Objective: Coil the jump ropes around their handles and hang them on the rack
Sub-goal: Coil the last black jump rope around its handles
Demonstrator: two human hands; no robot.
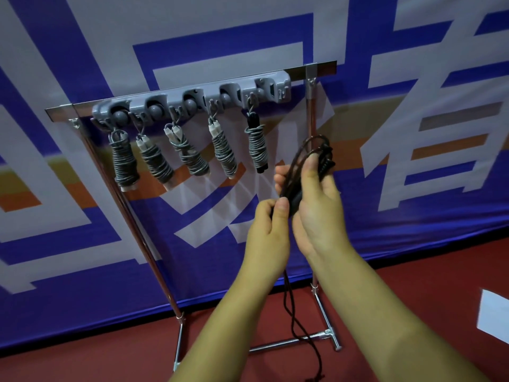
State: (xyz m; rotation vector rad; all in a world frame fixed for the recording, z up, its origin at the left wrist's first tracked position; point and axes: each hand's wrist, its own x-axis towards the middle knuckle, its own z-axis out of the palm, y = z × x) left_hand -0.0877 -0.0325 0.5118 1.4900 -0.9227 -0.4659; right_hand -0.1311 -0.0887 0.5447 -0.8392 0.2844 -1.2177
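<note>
Dark rope (305, 161), thin and braided-looking, sits at roughly 3 o'clock from frame centre, looped over black handles (296, 201) held upright. Right hand (319, 205) grips the handles and loops, thumb pressed along the top (fingers curled round behind). Left hand (268, 232) pinches the rope near the handles' lower end, at 6 o'clock of the bundle. Loose tail hangs down to the red floor (413, 285). Rack (192, 102) at 10 o'clock carries five coiled grey ropes (190, 155) on hooks, hanging in a row. Blue banner (82, 244) behind.
</note>
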